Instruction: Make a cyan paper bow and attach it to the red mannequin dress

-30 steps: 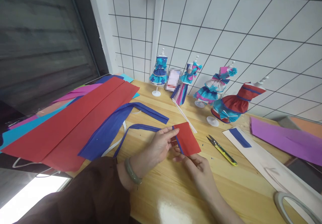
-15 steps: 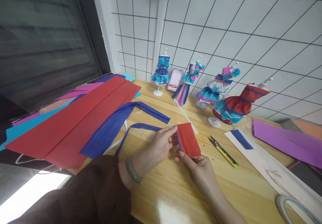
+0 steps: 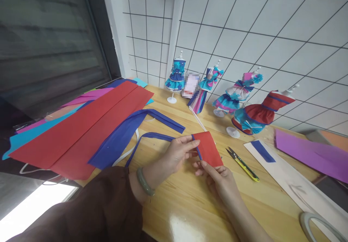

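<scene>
Between my hands is a small red crepe-paper piece (image 3: 210, 149) with a blue strip along its left edge. My left hand (image 3: 176, 153) pinches it near the upper left, thumb on the front face. At the lower edge my right hand (image 3: 217, 178) grips it, the thumb lying by the bottom of the blue edging. The piece is held up above the wooden table (image 3: 174, 198). A narrow blue paper strip (image 3: 154, 136) runs along the table to behind my left hand. To the right of the red piece lie yellow-handled thread snips (image 3: 243, 165).
Large red paper sheets (image 3: 89, 126) and folded blue paper (image 3: 119, 140) cover the left side. Several small dressed mannequins, one in a red dress (image 3: 261, 113), stand along the back. White paper (image 3: 299, 180), a purple sheet (image 3: 307, 155) and a tape roll (image 3: 312, 224) lie at right.
The red piece has shifted slightly right and tilted a little, with both hands still on it. My left thumb now reaches further over its front face. The view has moved slightly.
</scene>
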`<state>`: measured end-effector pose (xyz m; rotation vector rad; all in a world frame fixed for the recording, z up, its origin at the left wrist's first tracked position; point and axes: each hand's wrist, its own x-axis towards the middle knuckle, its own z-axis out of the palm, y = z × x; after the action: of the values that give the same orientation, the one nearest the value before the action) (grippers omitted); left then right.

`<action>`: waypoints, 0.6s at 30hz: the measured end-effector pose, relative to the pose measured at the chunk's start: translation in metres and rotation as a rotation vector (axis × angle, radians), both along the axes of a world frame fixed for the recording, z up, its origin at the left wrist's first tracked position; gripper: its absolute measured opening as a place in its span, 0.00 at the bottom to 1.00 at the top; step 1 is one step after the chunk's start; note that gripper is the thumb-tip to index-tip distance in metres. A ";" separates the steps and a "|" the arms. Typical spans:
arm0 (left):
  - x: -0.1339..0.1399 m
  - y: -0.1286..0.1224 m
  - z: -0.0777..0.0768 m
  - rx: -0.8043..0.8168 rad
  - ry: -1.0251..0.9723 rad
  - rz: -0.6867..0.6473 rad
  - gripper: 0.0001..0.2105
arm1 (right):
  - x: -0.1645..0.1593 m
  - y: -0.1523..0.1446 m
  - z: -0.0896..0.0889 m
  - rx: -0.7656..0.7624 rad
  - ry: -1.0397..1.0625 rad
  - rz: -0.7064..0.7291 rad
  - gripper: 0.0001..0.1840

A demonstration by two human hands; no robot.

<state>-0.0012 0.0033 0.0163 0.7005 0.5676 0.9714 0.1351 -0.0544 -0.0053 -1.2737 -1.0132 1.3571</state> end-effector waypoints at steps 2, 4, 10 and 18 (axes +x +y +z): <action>0.001 -0.001 0.001 0.047 0.066 0.020 0.15 | 0.000 0.000 -0.001 -0.022 0.058 -0.020 0.09; 0.002 -0.002 0.001 0.118 0.114 0.032 0.15 | -0.002 0.000 0.001 -0.039 0.079 -0.029 0.09; 0.004 -0.003 -0.002 0.301 0.162 -0.009 0.17 | -0.003 0.002 0.006 -0.054 0.171 -0.048 0.10; 0.005 -0.001 -0.007 0.274 0.272 0.009 0.19 | -0.002 0.001 0.006 -0.075 0.150 -0.005 0.12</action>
<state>0.0039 0.0020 0.0091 1.0868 0.6818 0.9791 0.1329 -0.0535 0.0005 -1.2092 -0.8620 1.4752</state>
